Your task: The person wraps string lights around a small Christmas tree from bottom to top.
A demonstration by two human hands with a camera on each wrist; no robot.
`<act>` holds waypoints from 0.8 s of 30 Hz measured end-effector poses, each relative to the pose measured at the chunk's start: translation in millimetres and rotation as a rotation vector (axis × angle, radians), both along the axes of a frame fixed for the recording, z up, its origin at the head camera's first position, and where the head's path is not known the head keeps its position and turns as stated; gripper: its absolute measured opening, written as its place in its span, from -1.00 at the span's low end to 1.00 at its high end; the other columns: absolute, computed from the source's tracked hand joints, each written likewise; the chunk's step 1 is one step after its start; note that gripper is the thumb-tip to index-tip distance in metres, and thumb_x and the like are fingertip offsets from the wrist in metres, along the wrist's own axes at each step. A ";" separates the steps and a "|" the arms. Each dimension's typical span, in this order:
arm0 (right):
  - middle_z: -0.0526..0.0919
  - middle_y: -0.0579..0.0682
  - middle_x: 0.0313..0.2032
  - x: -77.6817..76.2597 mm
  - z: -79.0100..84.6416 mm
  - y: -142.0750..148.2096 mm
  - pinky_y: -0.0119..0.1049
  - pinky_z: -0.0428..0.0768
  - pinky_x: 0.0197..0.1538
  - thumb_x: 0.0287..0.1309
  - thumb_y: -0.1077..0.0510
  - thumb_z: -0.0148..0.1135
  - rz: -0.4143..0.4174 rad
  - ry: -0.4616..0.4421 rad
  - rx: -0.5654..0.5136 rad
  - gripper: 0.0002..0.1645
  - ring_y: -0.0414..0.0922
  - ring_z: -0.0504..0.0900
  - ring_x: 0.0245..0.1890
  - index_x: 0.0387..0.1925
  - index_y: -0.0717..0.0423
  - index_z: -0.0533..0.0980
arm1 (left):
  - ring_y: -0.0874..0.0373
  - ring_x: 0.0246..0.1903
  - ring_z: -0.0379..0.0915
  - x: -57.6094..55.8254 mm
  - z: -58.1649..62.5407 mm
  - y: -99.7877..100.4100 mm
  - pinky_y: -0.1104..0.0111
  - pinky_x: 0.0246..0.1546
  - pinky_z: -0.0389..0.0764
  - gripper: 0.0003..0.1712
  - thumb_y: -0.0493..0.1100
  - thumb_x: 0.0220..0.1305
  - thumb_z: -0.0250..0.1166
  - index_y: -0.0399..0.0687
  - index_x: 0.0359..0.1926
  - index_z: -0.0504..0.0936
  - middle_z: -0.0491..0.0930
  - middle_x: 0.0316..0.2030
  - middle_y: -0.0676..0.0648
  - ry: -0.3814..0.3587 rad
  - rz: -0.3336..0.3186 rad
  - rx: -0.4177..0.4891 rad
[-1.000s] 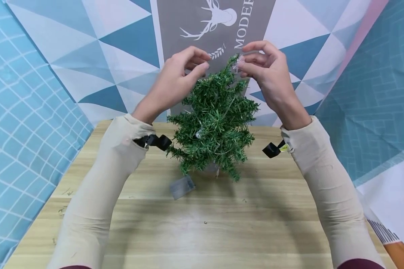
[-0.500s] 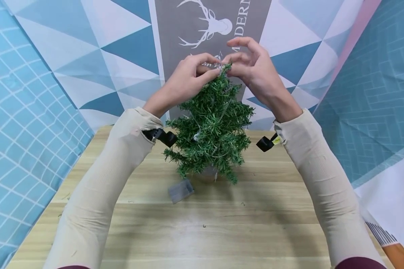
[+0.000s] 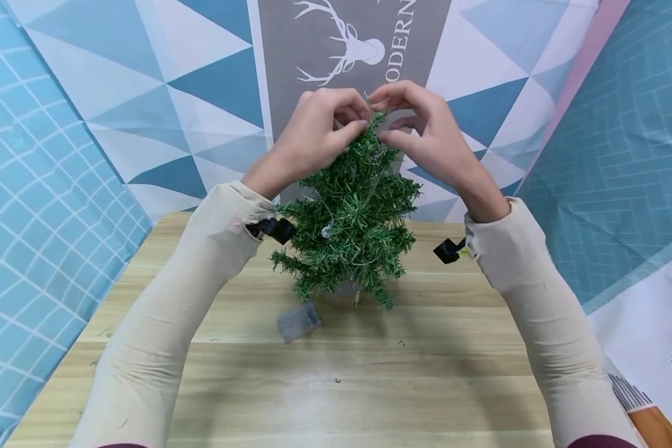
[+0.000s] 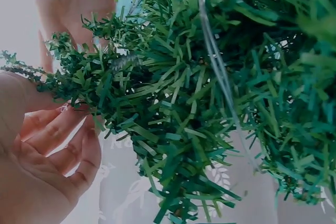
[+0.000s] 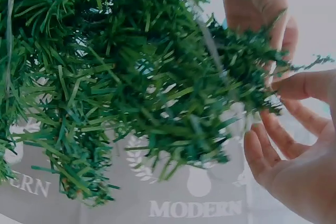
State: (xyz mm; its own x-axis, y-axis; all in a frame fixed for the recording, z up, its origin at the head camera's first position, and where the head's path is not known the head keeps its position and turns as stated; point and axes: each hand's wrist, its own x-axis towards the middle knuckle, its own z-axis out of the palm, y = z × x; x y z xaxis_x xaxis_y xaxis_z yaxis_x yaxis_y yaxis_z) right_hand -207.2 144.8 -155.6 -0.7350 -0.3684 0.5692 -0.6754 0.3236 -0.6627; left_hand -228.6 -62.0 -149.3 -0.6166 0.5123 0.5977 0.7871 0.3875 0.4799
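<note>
A small artificial Christmas tree stands upright in a pot on the table, with clear light-string wire running over its green branches. At the treetop, my left hand has thumb and index tips close together, seemingly pinching the wire; the pinched bit is mostly hidden. My right hand arches around the other side of the tip, thumb and index apart, fingers touching the top sprigs. In the right wrist view its thumb lies beside the thin tip. A whitish piece sits among the lower left branches.
An open grey translucent box lies in front of the pot, to the left. Bits of green needle are scattered on the wooden table. Patterned cloth walls stand close behind and at both sides.
The right hand has come leftward to the treetop with the clear wire, and the left hand has met it there. The right fingers have since spread apart around the tip.
</note>
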 end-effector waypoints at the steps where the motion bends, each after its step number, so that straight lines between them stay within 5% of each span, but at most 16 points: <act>1: 0.53 0.02 0.11 4.3 -0.2 0.3 -0.18 0.50 0.18 0.18 0.37 0.21 -0.002 0.028 0.018 -0.48 -0.10 0.47 0.14 0.20 0.17 0.48 | 0.21 -0.27 0.65 0.8 0.9 0.4 0.46 -0.14 0.63 -0.86 -0.31 0.38 0.23 -0.25 -0.13 0.68 0.74 -0.21 -0.10 0.005 -0.004 0.001; 7: 0.51 -0.02 0.15 25.5 -4.2 -3.6 -0.23 0.44 0.23 0.20 0.32 0.26 -0.015 0.129 0.038 -0.57 -0.18 0.39 0.22 0.12 0.21 0.55 | 0.21 -0.24 0.63 5.1 4.7 -0.7 0.44 -0.13 0.63 -0.87 -0.30 0.37 0.26 -0.25 -0.13 0.67 0.73 -0.20 -0.09 0.011 -0.004 0.009; 14: 0.65 0.04 -0.16 26.5 -12.2 -24.2 -0.33 0.59 0.00 0.34 0.24 0.22 -0.203 0.388 -0.055 -0.83 -0.22 0.56 -0.14 -0.15 0.26 0.66 | 0.21 -0.19 0.63 10.9 6.1 -4.3 0.45 -0.11 0.63 -0.86 -0.31 0.38 0.24 -0.24 -0.12 0.68 0.72 -0.16 -0.09 0.044 0.009 0.017; 24: 0.70 0.06 -0.30 27.6 -11.2 -43.9 -0.42 0.67 -0.16 0.34 0.24 0.22 -0.351 0.390 -0.136 -0.83 -0.23 0.70 -0.37 -0.24 0.27 0.67 | 0.26 -0.26 0.60 14.5 -2.1 -15.3 0.52 -0.12 0.61 -0.88 -0.38 0.37 0.22 -0.32 -0.16 0.67 0.71 -0.22 -0.13 0.119 0.022 0.144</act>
